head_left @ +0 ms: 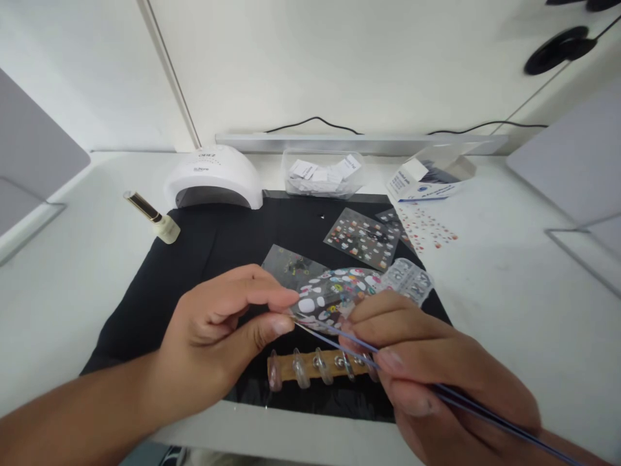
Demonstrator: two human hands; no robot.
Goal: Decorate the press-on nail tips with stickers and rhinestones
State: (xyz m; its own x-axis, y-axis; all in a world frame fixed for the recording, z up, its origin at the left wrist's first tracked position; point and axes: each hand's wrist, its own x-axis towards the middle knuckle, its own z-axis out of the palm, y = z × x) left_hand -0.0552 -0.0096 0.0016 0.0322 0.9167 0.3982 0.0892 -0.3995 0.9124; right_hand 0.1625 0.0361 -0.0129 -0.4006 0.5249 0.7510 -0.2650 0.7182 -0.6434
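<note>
My left hand [228, 330] pinches the left edge of a clear nail sticker sheet [334, 288] printed with white, pink and yellow motifs. The sheet bows upward between my hands. In my right hand [431, 369] is a pair of bluish tweezers [354, 343], its tips at the sheet's lower left edge, close to my left thumb. Whether the tips grip a sticker is too small to tell. Below the sheet, a row of clear false nails [301, 369] is mounted across a tan strip [286, 367]. My right fingers cover part of the sheet's right side.
On the black mat [194, 272] lie another sticker sheet [361, 236] and a clear compartment case [410, 279]. A nail polish bottle [165, 226] stands left. Behind are a white nail lamp [213, 175], a tub of packets [320, 175] and an opened box [427, 178].
</note>
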